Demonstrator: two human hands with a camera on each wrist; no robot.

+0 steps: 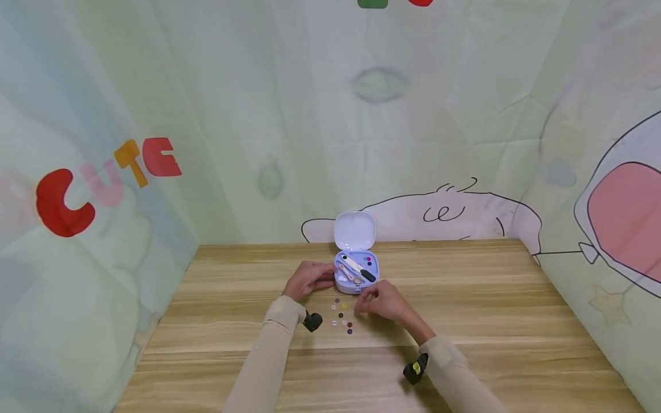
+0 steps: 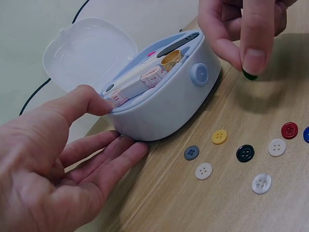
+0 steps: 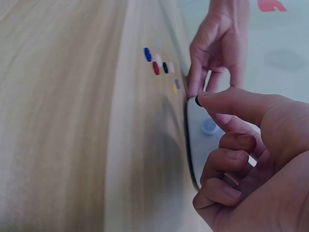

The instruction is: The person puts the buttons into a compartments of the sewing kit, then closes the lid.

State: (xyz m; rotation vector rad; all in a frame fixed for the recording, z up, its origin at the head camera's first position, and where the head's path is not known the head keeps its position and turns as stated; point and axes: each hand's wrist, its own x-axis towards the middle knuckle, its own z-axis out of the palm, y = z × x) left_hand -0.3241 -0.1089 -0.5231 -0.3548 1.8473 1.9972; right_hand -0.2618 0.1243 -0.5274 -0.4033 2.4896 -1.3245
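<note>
A white and light blue sewing box (image 2: 164, 118) stands on the table with its lid (image 2: 89, 53) raised. My left hand (image 1: 308, 280) holds the box's left side, thumb on the rim and fingers against the base. Inside lie a folded tape measure (image 2: 137, 87), a gold thimble (image 2: 171, 59), a black-handled tool (image 1: 368, 275) and a few small coloured pieces. In front of the box, above the table, my right hand (image 1: 384, 299) pinches a dark green button (image 2: 249, 75) between thumb and finger; most of the button is hidden.
Loose buttons lie on the wood table (image 1: 222, 321) before the box: yellow (image 2: 219, 137), grey (image 2: 191, 152), black (image 2: 245, 153), red (image 2: 289, 130), blue (image 2: 306, 135) and several whitish ones (image 2: 203, 171). A printed cloth (image 1: 248, 189) hangs behind the table.
</note>
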